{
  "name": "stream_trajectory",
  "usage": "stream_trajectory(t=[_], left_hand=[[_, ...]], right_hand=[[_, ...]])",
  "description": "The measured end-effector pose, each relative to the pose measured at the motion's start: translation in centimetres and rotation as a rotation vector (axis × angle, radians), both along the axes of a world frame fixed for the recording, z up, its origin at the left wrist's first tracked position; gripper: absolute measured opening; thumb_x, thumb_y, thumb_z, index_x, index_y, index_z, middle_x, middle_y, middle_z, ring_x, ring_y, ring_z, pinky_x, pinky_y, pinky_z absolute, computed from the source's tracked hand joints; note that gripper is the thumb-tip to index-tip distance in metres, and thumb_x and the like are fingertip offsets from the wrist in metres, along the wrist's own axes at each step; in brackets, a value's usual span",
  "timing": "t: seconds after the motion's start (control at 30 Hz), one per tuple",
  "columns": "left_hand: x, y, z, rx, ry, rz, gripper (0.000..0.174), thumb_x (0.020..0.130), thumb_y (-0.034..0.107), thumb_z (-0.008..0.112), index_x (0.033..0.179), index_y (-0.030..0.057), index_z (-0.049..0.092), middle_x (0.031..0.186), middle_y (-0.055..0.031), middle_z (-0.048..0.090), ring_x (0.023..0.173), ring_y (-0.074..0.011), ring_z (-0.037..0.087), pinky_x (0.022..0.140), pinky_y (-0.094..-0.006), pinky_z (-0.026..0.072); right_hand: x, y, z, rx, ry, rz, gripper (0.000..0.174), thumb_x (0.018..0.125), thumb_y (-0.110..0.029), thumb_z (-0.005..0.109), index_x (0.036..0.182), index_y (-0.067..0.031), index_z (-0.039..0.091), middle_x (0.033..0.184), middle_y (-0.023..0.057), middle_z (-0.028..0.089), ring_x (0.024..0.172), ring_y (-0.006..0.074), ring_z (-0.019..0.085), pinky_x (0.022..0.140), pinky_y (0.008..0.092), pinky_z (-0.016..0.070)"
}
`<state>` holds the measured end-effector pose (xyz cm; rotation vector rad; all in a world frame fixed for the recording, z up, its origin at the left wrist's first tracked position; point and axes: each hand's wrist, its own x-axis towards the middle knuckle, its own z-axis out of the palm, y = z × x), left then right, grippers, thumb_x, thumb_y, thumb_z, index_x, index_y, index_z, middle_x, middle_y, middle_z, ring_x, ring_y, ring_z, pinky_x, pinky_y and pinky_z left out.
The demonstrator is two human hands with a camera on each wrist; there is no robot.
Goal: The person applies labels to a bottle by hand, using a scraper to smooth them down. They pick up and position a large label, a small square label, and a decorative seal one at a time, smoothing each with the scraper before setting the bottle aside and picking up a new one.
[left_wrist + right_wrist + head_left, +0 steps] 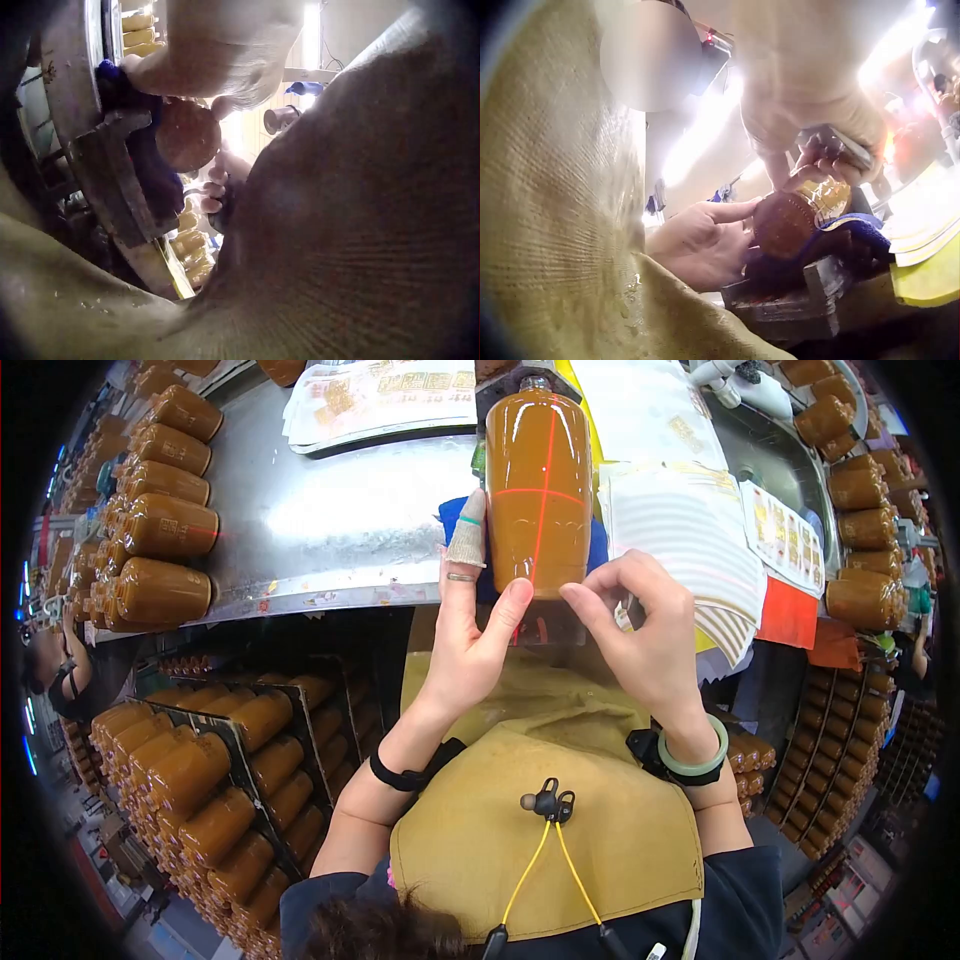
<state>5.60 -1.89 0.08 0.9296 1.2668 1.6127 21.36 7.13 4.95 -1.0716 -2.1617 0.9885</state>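
Observation:
A glossy brown bottle (538, 500) lies on a blue cloth (598, 550), its neck pointing away and its base towards the person. Red crossed light lines fall on it. My left hand (470, 625) holds the bottle along its left side. The index finger, in a pale finger sleeve (467, 545), stretches along it, with the thumb by the base. At the base's right corner are the thumb and index finger of my right hand (645, 625). Its other fingers curl round a flat grey tool (840, 144), partly hidden in the palm; I cannot tell its kind.
Stacked printed sheets (385, 405) lie at the back left of the metal table (330, 510). Striped sheets (670, 525) and gold-printed labels (785, 535) lie to the right. Rows of brown bottles (170, 525) line the left edge; more fill racks (240, 750) below.

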Motion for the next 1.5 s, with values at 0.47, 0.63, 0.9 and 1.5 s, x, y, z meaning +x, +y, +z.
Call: stream_trajectory(t=[0.47, 0.63, 0.9, 1.5], left_hand=[[-0.7, 0.4, -2.0, 0.506, 1.078, 0.462, 0.017, 0.076, -0.007, 0.082, 0.090, -0.0048, 0.073, 0.111, -0.0149, 0.074, 0.100, -0.0344, 0.073, 0.078, -0.0370, 0.0637], [-1.0, 0.5, -2.7, 0.518, 1.105, 0.477, 0.017, 0.076, -0.008, 0.082, 0.086, -0.0050, 0.069, 0.114, -0.0145, 0.074, 0.102, -0.0345, 0.072, 0.079, -0.0372, 0.0631], [-0.1, 0.3, -2.7, 0.454, 1.228, 0.551, 0.033, 0.081, -0.006, 0.080, 0.111, 0.0029, 0.069, 0.120, -0.0150, 0.070, 0.107, -0.0340, 0.069, 0.086, -0.0402, 0.0597], [1.2, 0.6, -1.6, 0.374, 1.173, 0.586, 0.022, 0.077, -0.009, 0.082, 0.088, 0.0021, 0.067, 0.119, -0.0134, 0.070, 0.102, -0.0351, 0.071, 0.081, -0.0382, 0.0610]], right_hand=[[0.0, 0.2, -0.2, -0.071, 0.032, 0.004, 0.017, 0.085, -0.013, 0.079, 0.079, -0.0014, 0.067, 0.076, 0.0115, 0.065, 0.073, 0.0275, 0.063, 0.068, 0.0381, 0.0486], [1.4, 1.0, 1.1, -0.091, -0.014, 0.058, 0.014, 0.087, -0.012, 0.076, 0.083, -0.0003, 0.070, 0.076, 0.0121, 0.065, 0.072, 0.0264, 0.062, 0.068, 0.0368, 0.0477], [1.7, 1.8, 1.0, -0.244, -0.053, 0.080, 0.016, 0.090, -0.014, 0.073, 0.090, 0.0017, 0.073, 0.081, 0.0128, 0.068, 0.071, 0.0226, 0.061, 0.067, 0.0345, 0.0475], [2.7, 2.7, 0.1, -0.140, -0.046, 0.131, 0.014, 0.090, -0.012, 0.074, 0.086, 0.0013, 0.071, 0.079, 0.0042, 0.065, 0.068, 0.0112, 0.053, 0.063, 0.0277, 0.0409]])
